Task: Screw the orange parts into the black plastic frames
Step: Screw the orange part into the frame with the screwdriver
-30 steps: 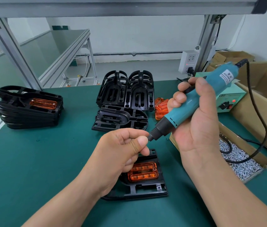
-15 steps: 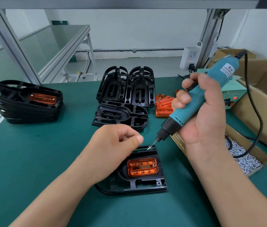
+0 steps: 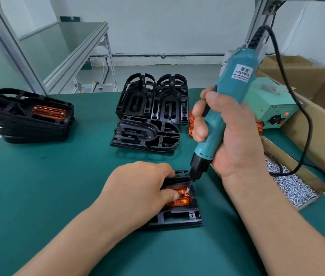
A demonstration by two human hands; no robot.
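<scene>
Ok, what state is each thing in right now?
Frame: flat on table.
Orange part: seated in frame.
Screwdriver: tilted, bit on a screw at part's corner.
Left hand: pressing the orange part.
Right hand: gripping screwdriver.
Power box: red light on.
Screw box: open, holding screws.

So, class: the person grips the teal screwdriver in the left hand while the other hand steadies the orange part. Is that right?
No. The head view shows the right hand gripping the teal screwdriver; the left hand steadies the orange part.

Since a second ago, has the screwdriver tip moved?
Yes. The screwdriver came down to the black frame; its tip is now at the orange part.
</scene>
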